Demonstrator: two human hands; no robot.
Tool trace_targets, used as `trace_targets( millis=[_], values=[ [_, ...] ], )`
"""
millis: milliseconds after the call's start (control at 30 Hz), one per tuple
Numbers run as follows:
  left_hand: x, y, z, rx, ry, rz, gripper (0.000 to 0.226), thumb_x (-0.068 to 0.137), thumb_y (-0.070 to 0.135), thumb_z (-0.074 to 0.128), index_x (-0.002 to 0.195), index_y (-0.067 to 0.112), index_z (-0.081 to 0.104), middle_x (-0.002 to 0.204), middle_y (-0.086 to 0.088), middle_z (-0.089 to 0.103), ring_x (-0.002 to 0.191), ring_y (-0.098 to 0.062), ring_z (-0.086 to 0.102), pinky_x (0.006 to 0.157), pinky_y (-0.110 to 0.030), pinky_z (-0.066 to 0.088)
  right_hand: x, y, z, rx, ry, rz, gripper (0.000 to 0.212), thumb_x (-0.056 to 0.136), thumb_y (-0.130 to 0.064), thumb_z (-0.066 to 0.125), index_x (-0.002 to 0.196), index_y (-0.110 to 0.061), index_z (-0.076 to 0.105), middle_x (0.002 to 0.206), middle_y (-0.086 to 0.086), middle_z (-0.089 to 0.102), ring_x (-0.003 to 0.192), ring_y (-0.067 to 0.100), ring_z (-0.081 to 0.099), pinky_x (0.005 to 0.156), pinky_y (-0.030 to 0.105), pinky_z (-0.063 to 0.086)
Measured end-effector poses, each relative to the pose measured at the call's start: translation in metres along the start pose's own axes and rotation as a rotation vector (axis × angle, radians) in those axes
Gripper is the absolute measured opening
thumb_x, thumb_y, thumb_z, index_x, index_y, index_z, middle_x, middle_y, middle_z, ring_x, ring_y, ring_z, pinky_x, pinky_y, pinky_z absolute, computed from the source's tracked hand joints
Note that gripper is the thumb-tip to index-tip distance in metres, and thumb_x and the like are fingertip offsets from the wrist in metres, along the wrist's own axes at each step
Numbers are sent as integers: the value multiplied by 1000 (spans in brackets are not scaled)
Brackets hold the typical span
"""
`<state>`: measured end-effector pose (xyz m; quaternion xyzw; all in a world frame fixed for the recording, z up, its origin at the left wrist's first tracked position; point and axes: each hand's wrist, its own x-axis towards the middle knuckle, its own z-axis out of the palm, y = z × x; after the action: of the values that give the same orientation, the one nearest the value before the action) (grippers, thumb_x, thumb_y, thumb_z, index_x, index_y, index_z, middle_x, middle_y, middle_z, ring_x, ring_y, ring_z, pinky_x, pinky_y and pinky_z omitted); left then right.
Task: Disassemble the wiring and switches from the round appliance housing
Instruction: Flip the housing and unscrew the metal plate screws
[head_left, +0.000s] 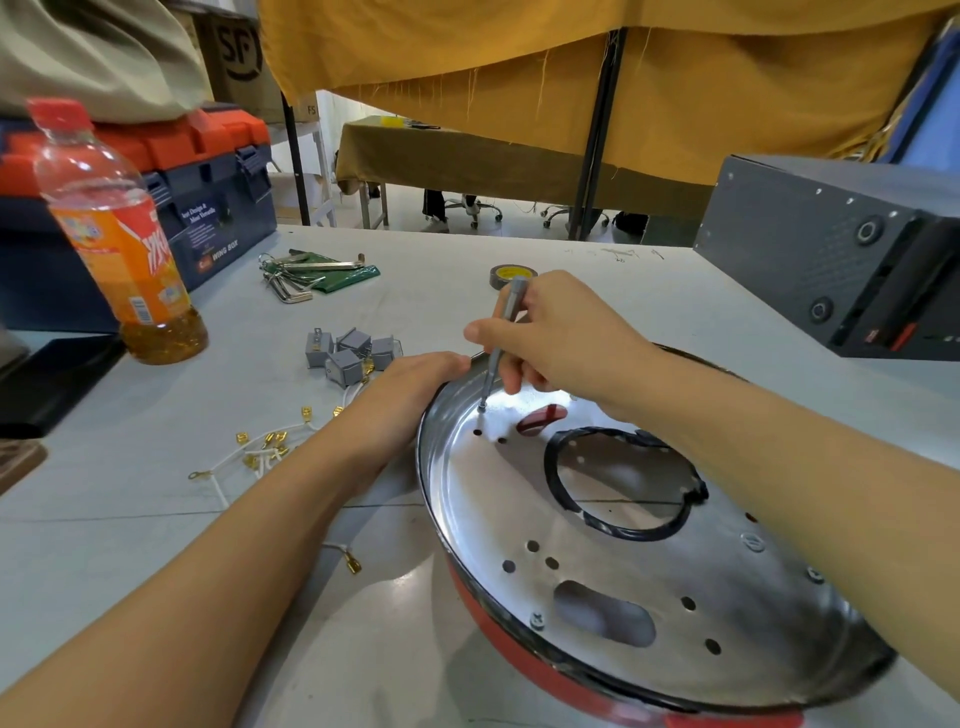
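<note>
The round housing (649, 571) lies on the table (441, 260) in front of the person, open side up, and the right hand (561, 338) holds a thin screwdriver (496, 348) in curled fingers, its long axis nearly upright with the tip on a small screw (481, 409) at the far left part of the metal floor. The left hand (410, 384) is the nearer one to that edge; it rests on the rim with the fingers bent over it, to keep the housing steady, I think. The gray switches (353, 351) and the white wires (270, 447) lie just beside the housing on the left, already taken out.
</note>
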<state>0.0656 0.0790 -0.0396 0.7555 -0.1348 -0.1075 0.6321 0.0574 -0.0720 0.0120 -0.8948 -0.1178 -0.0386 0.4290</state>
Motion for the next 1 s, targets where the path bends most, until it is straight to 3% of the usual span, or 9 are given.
trace_targets(
  millis=[167,333,567,667,800,1000],
  values=[
    [-1,1,1,-36,2,-5,25,93,25,44,91,7,61,77,-13,53,60,-14,48,53,-21,42,-3,0,-9,81,-70,-26,25,91,-19,63,70,-7,58,49,4,63,36,7,46,40,15,39],
    [0,0,1,3,36,1,36,93,25,45,99,-8,58,82,-13,59,69,-17,52,67,-31,41,-2,-2,-17,-43,-200,-85,26,96,-23,55,74,-9,60,53,0,61,49,9,47,51,17,41],
    [0,0,-1,46,12,20,37,93,28,44,95,-7,57,83,-14,58,73,-19,51,74,-36,39,-3,1,-26,-21,-292,-63,22,96,-21,54,77,-16,63,62,1,59,54,2,49,53,12,41],
    [0,0,-1,65,18,25,36,93,27,44,94,-6,58,82,-13,58,71,-18,51,73,-37,39,-3,1,-23,-1,-266,-44,25,97,-23,52,80,-11,66,60,0,57,52,1,49,52,10,40],
    [0,1,-1,67,-1,38,36,93,27,43,94,-6,58,82,-14,58,71,-18,52,73,-36,40,-1,0,-12,-44,-150,-56,45,99,-38,44,87,-2,69,52,-4,56,47,2,48,50,7,39],
    [-1,0,-1,36,14,17,32,93,26,45,86,0,63,77,-9,60,67,-16,53,69,-33,41,-3,-3,-10,-67,-141,-43,35,101,-27,43,80,-9,64,41,-6,51,39,5,42,44,10,38]
  ],
)
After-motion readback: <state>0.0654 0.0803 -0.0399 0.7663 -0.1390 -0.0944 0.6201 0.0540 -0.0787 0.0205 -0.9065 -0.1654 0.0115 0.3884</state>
